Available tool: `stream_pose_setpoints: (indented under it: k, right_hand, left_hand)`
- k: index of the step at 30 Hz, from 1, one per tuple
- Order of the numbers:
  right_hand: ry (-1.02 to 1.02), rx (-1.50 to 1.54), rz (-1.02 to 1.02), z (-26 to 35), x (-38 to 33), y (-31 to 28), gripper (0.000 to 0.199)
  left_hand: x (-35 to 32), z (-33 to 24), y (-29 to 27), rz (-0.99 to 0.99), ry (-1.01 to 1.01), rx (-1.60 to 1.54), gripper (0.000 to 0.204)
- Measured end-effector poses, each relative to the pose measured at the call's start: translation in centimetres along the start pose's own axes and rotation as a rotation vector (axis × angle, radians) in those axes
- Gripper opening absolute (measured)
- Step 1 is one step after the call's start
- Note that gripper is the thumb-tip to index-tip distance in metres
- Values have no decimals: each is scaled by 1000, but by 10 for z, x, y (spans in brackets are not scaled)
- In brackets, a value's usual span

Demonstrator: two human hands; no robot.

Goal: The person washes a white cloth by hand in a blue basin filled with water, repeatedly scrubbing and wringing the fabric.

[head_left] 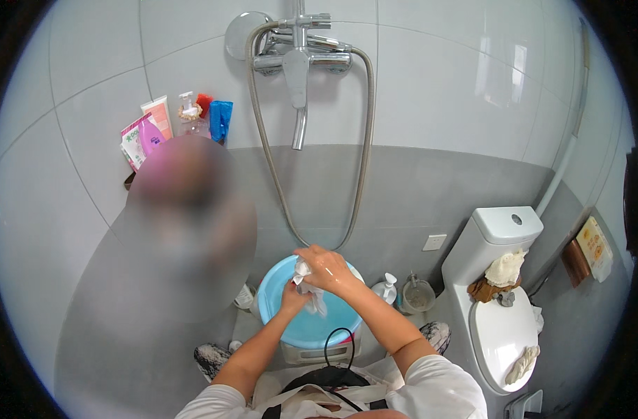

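A wet white cloth (315, 302) is bunched between my hands over a light blue basin (269, 288). My right hand (326, 268), wet on its back, is closed round the upper part of the cloth. Lower and to the left, my left hand (293, 299) also grips it with bent fingers. The cloth's loose end hangs down inside the basin rim. Whether it is a garment or a plain rag, I cannot make out. The basin stands on a pale base, and some of its inside is hidden by my hands and right forearm.
Above the basin, a chrome shower mixer (296, 66) with a looping hose (366, 140) hangs on the tiled wall. A white pump bottle (385, 288) and a clear pitcher (417, 295) stand to the right, before a toilet (497, 328). Toiletries (151, 133) sit at upper left, beside a blurred patch.
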State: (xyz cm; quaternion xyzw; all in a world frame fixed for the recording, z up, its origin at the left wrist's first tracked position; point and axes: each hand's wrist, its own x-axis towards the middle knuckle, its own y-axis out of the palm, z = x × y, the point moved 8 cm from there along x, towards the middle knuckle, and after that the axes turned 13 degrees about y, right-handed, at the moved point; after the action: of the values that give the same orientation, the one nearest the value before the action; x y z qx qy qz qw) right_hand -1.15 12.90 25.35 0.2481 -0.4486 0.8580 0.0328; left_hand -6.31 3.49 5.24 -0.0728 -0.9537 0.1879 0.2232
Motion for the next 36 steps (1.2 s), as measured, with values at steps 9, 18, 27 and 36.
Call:
stream_pose_setpoints:
  k: [9,18,27,36]
  right_hand:
    - [209,16,223,-79,-7,72,38]
    - [352,-236,778,-175,-95,192,78]
    - [333,-493,899,-241,-154,310,49]
    - [544,-286,914,-196,-99,241,60]
  left_hand:
    - [-9,67,10,250,-196,131,65]
    - [-50,94,63,775,-107,686,81]
    - [-55,155,82,741,-125,622,51]
    - [-57,140,19,5,-522,239,44]
